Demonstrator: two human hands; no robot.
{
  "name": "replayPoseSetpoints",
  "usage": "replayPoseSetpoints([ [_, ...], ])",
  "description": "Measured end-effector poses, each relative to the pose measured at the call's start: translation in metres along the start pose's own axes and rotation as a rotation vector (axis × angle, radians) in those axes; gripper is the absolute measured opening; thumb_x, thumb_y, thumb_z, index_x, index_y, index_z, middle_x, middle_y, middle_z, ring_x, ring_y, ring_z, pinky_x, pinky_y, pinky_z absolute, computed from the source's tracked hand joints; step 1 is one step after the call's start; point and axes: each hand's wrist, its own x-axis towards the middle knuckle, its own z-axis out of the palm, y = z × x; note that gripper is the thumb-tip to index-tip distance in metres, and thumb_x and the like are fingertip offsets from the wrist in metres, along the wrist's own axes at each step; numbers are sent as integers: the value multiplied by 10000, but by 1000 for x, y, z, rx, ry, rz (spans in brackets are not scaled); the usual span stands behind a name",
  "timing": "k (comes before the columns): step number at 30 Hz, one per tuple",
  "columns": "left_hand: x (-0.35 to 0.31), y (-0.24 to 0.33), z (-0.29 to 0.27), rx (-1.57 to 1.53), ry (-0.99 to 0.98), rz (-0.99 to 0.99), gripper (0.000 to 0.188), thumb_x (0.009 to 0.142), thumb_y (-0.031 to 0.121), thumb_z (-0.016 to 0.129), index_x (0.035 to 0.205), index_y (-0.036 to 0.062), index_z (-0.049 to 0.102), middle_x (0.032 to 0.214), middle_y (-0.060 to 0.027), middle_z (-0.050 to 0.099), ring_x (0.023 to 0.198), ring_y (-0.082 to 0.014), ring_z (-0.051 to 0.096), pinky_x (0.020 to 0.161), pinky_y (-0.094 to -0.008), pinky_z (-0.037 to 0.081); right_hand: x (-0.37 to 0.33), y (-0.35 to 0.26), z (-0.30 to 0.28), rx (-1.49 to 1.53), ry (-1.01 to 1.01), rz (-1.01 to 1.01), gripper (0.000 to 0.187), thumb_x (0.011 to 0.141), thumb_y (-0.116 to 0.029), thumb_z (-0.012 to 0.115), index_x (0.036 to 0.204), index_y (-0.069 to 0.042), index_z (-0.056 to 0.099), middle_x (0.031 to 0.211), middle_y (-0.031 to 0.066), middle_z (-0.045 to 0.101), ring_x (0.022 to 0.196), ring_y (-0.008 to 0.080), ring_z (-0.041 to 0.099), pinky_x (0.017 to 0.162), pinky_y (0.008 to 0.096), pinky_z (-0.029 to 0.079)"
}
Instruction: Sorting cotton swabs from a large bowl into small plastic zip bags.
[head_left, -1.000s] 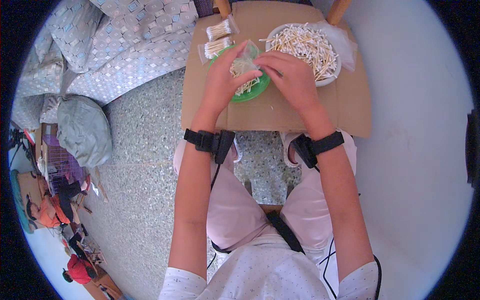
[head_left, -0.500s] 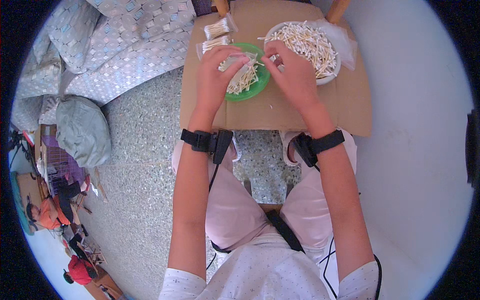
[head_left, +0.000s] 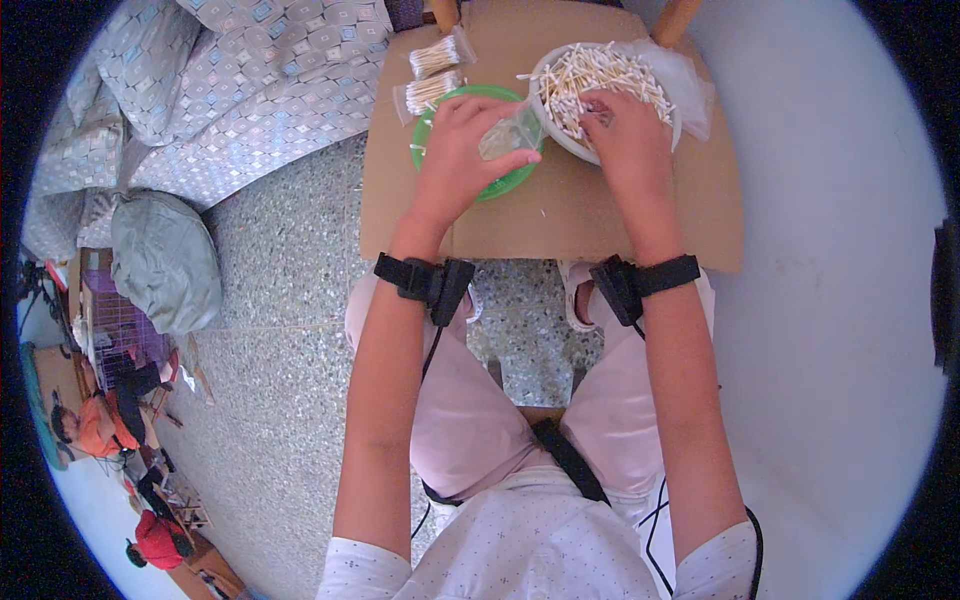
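My left hand (head_left: 458, 160) is closed on a clear plastic bag (head_left: 508, 138) and holds it over a green bowl (head_left: 516, 182). The bag's opening faces the right, and the hand hides most of the bowl's inside. My right hand (head_left: 636, 145) reaches into a white bowl (head_left: 677, 135) heaped with cotton swabs (head_left: 620, 72). Its fingers are curled together at the swabs on the near side, gathering some at the fingertips; how many cannot be seen. Behind the green bowl lie two filled bags of cotton swabs (head_left: 434, 58), one beyond the other.
Both bowls stand on a brown cardboard-covered surface (head_left: 560, 215). An empty-looking clear plastic bag (head_left: 693, 95) lies beside the white bowl. A pale wall (head_left: 830, 250) rises close on the right. Patterned bedding (head_left: 260, 90) and a grey sack (head_left: 165, 260) are at left; two people sit farther off.
My right hand has moved right, from beside the green bowl into the white bowl's swabs. My left hand has shifted slightly right and nearer, turning the bag toward the white bowl.
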Motion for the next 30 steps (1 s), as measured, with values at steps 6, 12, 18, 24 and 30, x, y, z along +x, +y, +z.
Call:
replayPoseSetpoints([
  [6, -2, 6, 5, -72, -11, -44, 609, 725, 296, 779, 1271, 112, 580, 1160, -73, 621, 1129, -276, 514, 1024, -398, 354, 4, -6, -1, 19, 17, 86, 158, 819, -254, 656, 946, -192, 727, 873, 58, 701, 857, 284, 635, 808, 461, 426],
  [12, 1, 0, 0, -80, 120, -146, 464, 833, 215, 698, 1269, 115, 579, 1108, -67, 636, 1114, -249, 534, 991, -374, 384, 11, -8, -7, 169, 192, 138, 185, 834, -301, 661, 920, -145, 714, 874, 59, 705, 781, 261, 655, 783, 436, 427],
  [18, 0, 4, -4, -73, 188, -129, 437, 860, 204, 682, 1275, 114, 576, 1096, -60, 646, 1024, -201, 581, 920, -346, 442, 17, -17, -13, 375, 401, 158, 188, 859, -267, 667, 918, -90, 690, 852, 74, 701, 745, 229, 647, 699, 402, 468],
  [24, -1, 15, -4, -386, 11, -310, 255, 882, 188, 660, 1099, 54, 674, 913, -53, 687, 739, -118, 618, 697, -278, 504, 1, -52, -11, 764, 71, 18, 172, 837, -168, 706, 939, -32, 680, 850, 71, 698, 700, 153, 638, 673, 288, 508],
  [30, -5, 15, -1, -304, -185, -291, 188, 896, 187, 642, 952, 16, 694, 841, -56, 694, 725, -131, 623, 662, -272, 489, -1, -51, -8, 986, -143, 60, 192, 837, -170, 711, 965, -29, 691, 852, 45, 696, 716, 111, 625, 667, 266, 505],
])
